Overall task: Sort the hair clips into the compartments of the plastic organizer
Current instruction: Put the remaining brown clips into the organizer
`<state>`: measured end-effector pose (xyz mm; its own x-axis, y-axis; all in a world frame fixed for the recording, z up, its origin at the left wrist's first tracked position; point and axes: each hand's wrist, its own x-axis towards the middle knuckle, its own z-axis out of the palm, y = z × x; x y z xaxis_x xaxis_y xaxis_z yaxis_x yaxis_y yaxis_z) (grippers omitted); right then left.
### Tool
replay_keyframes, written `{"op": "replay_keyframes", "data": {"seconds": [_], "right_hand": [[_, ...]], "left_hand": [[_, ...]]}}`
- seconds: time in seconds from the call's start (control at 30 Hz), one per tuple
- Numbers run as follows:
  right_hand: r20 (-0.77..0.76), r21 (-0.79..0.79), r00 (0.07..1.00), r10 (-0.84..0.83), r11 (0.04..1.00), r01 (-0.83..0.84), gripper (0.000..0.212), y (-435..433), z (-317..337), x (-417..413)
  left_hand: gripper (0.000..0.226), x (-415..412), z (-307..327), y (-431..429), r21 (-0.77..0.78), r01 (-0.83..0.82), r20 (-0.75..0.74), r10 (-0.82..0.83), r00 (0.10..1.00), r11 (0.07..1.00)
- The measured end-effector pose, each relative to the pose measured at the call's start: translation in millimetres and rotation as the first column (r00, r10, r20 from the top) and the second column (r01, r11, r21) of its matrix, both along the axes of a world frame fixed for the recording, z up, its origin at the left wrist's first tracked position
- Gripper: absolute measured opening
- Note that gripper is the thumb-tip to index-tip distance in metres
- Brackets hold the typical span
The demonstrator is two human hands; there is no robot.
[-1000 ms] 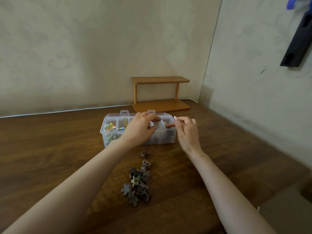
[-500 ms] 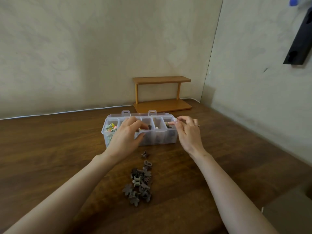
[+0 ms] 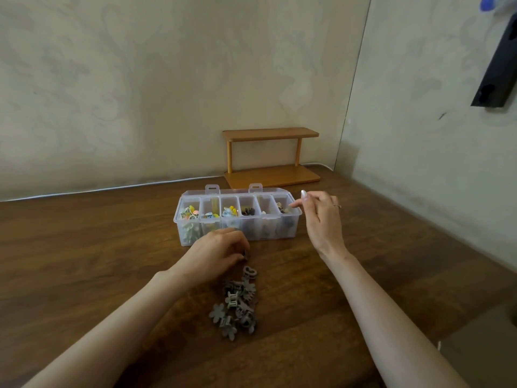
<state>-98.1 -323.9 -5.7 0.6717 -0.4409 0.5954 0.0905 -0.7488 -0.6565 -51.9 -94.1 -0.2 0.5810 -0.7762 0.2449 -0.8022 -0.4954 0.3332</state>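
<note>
Head view: two bare forearms reach in from the bottom edge over a dark wooden desk (image 3: 84,261). Between them, nearest the person, lies a loose pile of hair clips (image 3: 237,302) in muted grey and brown, some flower-shaped, some small claws, one heart-shaped at the far end of the heap.

Just past the pile the left hand (image 3: 216,252) sits low over the desk, knuckles up and fingers curled down. Its fingertips close on a small dark clip (image 3: 245,253) that lies apart from the heap. Most of that clip is hidden by the fingers, and it cannot be told whether it is off the desk.

Behind the left hand stands the clear plastic organizer (image 3: 279,231), a long box with six compartments in a row and its lid folded back, two latch tabs sticking up at the rear. The three compartments on the left hold brightly coloured clips in yellow, blue and orange. The fourth holds dark brown ones, the fifth shows little, and the sixth has brown and cream clips.

The right hand (image 3: 321,219) hovers by the organizer's right end with fingers loosely spread and nothing in them, its forefinger reaching over the sixth compartment. A ring (image 3: 338,205) shows on one finger.

Farther back a small two-tier wooden shelf (image 3: 271,155) stands against the pale wall (image 3: 140,93), and a white cable (image 3: 112,189) runs along the wall's foot.
</note>
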Motion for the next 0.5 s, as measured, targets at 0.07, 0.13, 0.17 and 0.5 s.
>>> {"op": "replay_keyframes", "data": {"seconds": [0.07, 0.13, 0.17, 0.5], "right_hand": [[0.037, 0.004, 0.999, -0.004, 1.0, 0.003, 0.041, -0.2, 0.6, -0.2], [0.046, 0.006, 0.999, 0.006, 1.0, -0.006, 0.04, -0.9, -0.5, 1.1], [0.051, 0.006, 0.999, 0.012, 1.0, -0.012, 0.039, -1.2, -1.5, 1.9], [0.122, 0.025, 0.991, 0.054, 0.998, -0.058, 0.034, -3.2, -2.8, 3.5]], "left_hand": [[0.016, 1.0, 3.0, -1.0, -0.059, -0.002, 0.01, 0.003, 1.0, 0.998], [0.011, 1.1, 10.1, -3.9, -0.145, -0.002, 0.02, 0.005, 1.0, 0.989], [0.011, 1.4, 14.2, -5.9, -0.184, -0.003, 0.026, 0.008, 1.0, 0.983], [0.015, 5.4, 37.4, -24.6, -0.456, -0.037, -0.26, -0.094, 0.961, 0.889]]}}
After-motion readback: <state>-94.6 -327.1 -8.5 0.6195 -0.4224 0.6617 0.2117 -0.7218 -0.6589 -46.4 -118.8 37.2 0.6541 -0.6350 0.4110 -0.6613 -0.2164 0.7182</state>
